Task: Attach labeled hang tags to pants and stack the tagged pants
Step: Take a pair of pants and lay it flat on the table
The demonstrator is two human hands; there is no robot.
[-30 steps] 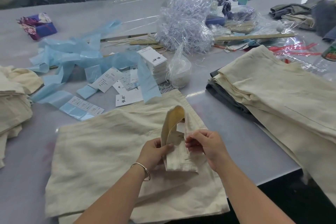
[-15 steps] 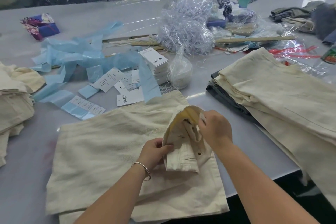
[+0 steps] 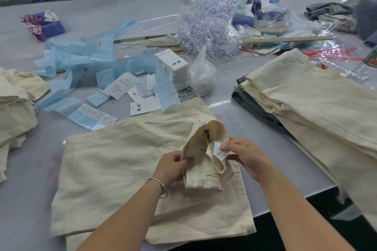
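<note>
From the head view, cream pants (image 3: 126, 169) lie folded on the worktop (image 3: 244, 116), their waistband (image 3: 204, 149) lifted by the gripping left hand (image 3: 173, 166) while the right hand (image 3: 244, 156), earlier up at the waistband's top, now pinches the sewn-in label (image 3: 219, 150), its print unreadable.

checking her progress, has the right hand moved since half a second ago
Yes. The right hand has dropped from the top of the raised waistband, toward the table's near edge, and now pinches the sewn-in label.
</note>
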